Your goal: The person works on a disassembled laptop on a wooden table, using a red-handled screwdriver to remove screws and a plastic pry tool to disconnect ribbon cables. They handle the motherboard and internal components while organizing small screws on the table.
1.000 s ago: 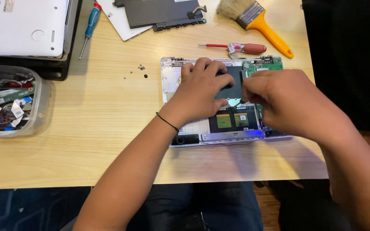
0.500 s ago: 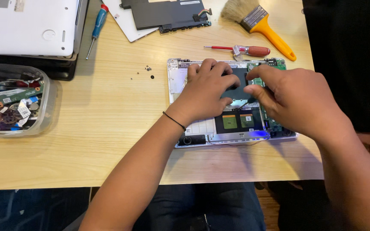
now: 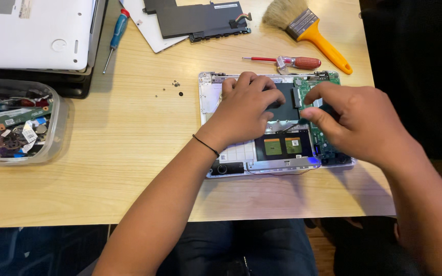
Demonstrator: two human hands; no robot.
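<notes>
An opened small laptop base (image 3: 231, 153) lies on the wooden table, its green circuit board (image 3: 328, 82) and dark inner panel (image 3: 285, 102) exposed. My left hand (image 3: 244, 110) rests palm down on the middle of the base, fingers curled onto the dark panel. To its right, my right hand (image 3: 356, 120) hovers over the green board with thumb and forefinger pinched close together; whatever is between them is hidden. A thin black cable (image 3: 290, 125) runs between the two hands.
A red-handled screwdriver (image 3: 290, 62) lies just behind the base, a yellow-handled brush (image 3: 310, 28) and a flat black battery (image 3: 200, 19) further back. Loose screws (image 3: 176, 84) sit left of the base. A blue screwdriver (image 3: 114, 35), white laptop lid (image 3: 31, 33) and clear tub of parts (image 3: 19, 122) stand at left.
My right hand has shifted slightly right and its fingers have drawn together over the green board. The left hand stays pressed on the base. The view moved a little.
</notes>
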